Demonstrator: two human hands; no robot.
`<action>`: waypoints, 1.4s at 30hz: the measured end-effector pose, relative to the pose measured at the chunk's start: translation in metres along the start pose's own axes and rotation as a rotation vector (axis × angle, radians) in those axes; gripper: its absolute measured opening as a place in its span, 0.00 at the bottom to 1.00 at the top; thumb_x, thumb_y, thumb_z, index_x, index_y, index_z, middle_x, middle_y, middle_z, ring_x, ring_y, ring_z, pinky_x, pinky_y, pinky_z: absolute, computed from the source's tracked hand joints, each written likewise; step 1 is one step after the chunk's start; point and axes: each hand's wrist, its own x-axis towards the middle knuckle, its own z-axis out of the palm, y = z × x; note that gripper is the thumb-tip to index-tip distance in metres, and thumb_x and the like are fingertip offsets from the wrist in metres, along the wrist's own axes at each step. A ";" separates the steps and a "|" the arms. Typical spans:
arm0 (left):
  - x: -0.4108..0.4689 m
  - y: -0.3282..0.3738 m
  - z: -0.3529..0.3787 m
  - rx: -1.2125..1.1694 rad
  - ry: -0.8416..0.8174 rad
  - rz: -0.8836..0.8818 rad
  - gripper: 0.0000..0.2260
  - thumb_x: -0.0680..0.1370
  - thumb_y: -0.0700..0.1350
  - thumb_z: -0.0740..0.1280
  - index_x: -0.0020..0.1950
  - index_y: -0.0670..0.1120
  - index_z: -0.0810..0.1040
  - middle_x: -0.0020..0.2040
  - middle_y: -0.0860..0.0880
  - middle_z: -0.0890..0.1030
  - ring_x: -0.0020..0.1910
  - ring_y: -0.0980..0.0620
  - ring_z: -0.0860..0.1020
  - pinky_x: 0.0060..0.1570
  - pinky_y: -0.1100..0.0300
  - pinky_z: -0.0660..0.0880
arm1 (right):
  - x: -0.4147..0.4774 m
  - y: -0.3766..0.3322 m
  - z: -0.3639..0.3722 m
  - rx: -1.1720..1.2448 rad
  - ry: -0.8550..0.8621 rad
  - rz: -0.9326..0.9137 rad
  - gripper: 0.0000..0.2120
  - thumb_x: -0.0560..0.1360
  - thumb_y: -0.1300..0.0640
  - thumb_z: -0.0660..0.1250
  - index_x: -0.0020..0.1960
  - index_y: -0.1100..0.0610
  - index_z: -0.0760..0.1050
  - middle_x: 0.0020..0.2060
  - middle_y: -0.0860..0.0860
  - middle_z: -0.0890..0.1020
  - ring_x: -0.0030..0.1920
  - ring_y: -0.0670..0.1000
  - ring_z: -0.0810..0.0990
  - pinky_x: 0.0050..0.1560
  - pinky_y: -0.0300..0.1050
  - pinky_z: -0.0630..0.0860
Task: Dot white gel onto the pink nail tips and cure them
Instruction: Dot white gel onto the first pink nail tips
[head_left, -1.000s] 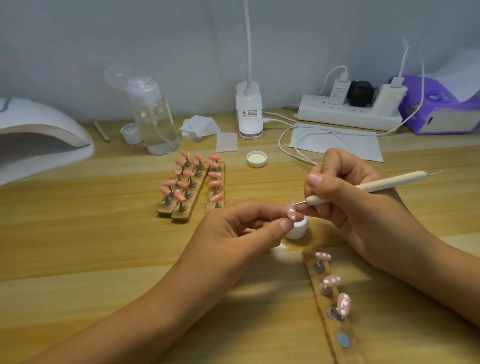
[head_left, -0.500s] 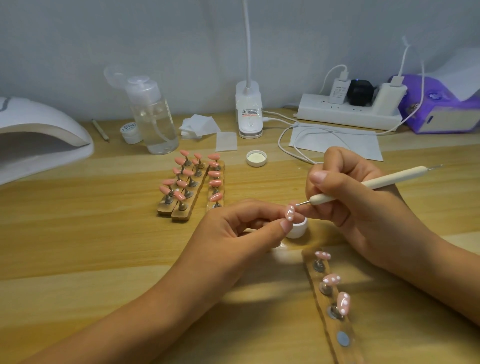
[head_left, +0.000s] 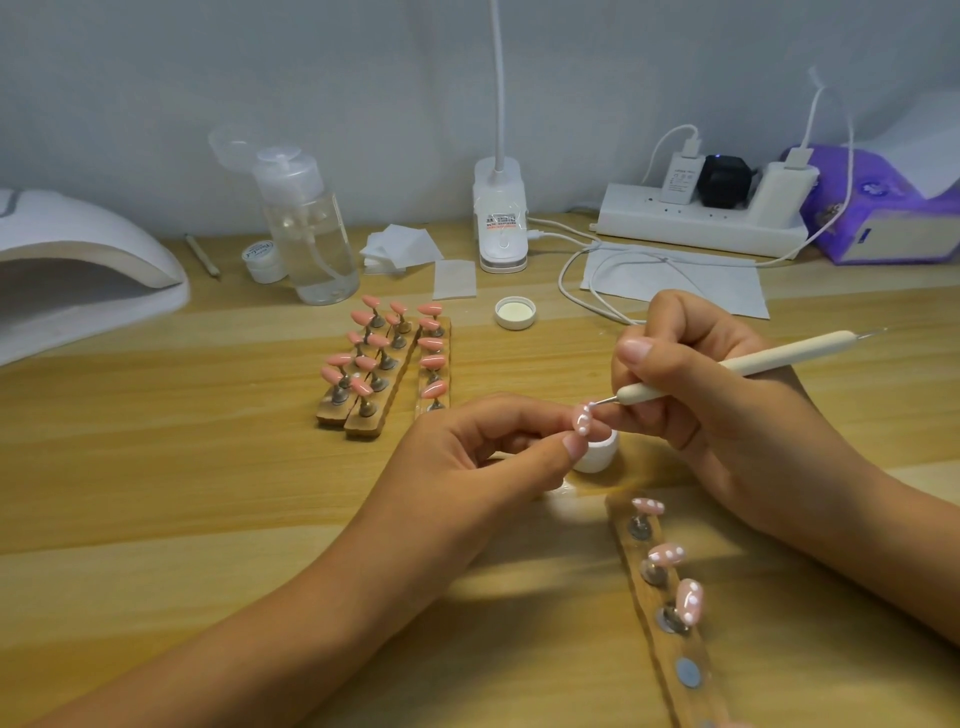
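Left hand fingers: the left hand (head_left: 470, 457) pinches a pink nail tip (head_left: 583, 420) between thumb and forefinger, closed narrowly around it; the tip already carries several white dots.
Right hand fingers: the right hand (head_left: 691, 395) grips a white dotting pen (head_left: 737, 367) like a pencil, fingers wrapped tight around its lower end.
Pen point: the thin metal point touches, or sits just at, the top end of the held nail tip; the two hands meet there.
Gel pot: a small white pot (head_left: 597, 456) stands on the table directly beneath the held tip, partly hidden by the left thumb.
Near holder: a wooden strip (head_left: 670, 644) runs toward the viewer below the right hand; three dotted pink tips (head_left: 666, 554) stand on it, and one round metal base on it is bare.
Far holders: three wooden strips (head_left: 384, 371) lie side by side beyond the left hand, filled with plain pink tips without dots.
Pot lid: a white cap (head_left: 515, 313) lies open side up, beyond the hands.
Curing lamp: a white arched lamp (head_left: 78, 260) sits at the far left edge of the wooden table (head_left: 156, 493), well apart from the hands.
Back row: a clear pump bottle (head_left: 304, 228), white wipes (head_left: 402, 249), a clip lamp base (head_left: 500, 218), a power strip (head_left: 701, 223) with chargers plugged in, and a purple tissue pack (head_left: 883, 213).
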 end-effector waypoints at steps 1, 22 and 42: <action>0.000 0.000 0.000 -0.001 0.001 0.001 0.08 0.72 0.45 0.70 0.49 0.48 0.86 0.47 0.48 0.85 0.41 0.57 0.76 0.45 0.66 0.75 | 0.000 0.000 0.000 0.002 -0.001 -0.001 0.11 0.72 0.60 0.67 0.32 0.51 0.72 0.28 0.50 0.73 0.29 0.44 0.75 0.38 0.40 0.79; 0.000 0.002 0.001 -0.086 0.049 -0.005 0.07 0.71 0.44 0.71 0.47 0.52 0.84 0.43 0.52 0.84 0.38 0.59 0.77 0.41 0.68 0.75 | 0.008 -0.002 -0.016 -0.508 0.143 -0.186 0.08 0.73 0.52 0.68 0.44 0.57 0.80 0.33 0.43 0.80 0.35 0.39 0.75 0.39 0.30 0.71; 0.001 0.003 0.002 -0.093 0.055 -0.002 0.05 0.70 0.43 0.71 0.43 0.52 0.84 0.39 0.54 0.82 0.36 0.59 0.77 0.40 0.68 0.75 | 0.003 0.006 -0.014 -0.767 -0.037 -0.265 0.12 0.77 0.47 0.66 0.40 0.54 0.76 0.33 0.49 0.79 0.34 0.49 0.75 0.34 0.39 0.71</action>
